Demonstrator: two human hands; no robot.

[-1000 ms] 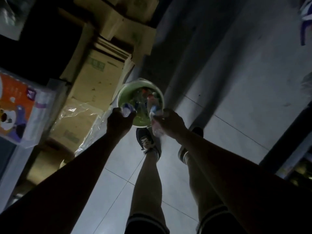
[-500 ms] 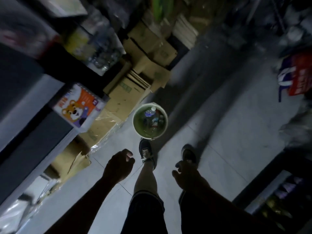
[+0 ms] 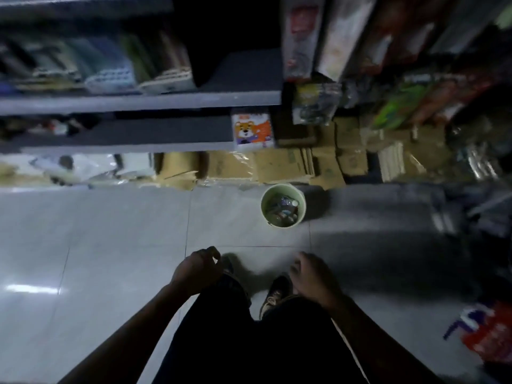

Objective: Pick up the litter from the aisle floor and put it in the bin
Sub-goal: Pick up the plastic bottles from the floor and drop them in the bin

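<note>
A pale green round bin (image 3: pixel 302 202) stands on the tiled aisle floor, close to the flattened cardboard under the shelves. Bottles and other litter (image 3: pixel 282 209) lie inside it. My left hand (image 3: pixel 195 271) hangs near my left thigh, fingers loosely curled, with nothing in it. My right hand (image 3: pixel 311 275) hangs above my right shoe, fingers loosely apart and holding nothing. Both hands are well short of the bin, nearer to me. The scene is dim and somewhat blurred.
Grey shelving (image 3: pixel 138 101) with packaged goods runs along the far side. Flattened cardboard boxes (image 3: pixel 291 162) and plastic wrap line its base. A bear-printed pack (image 3: pixel 253 131) leans at the shelf end. A red and blue bag (image 3: pixel 487 333) lies at right. Pale floor tiles (image 3: pixel 97 245) spread to the left.
Both hands let go of the bottles over the bin, then drew back to my sides. My view swung and rose, so the bin now lies farther away.
</note>
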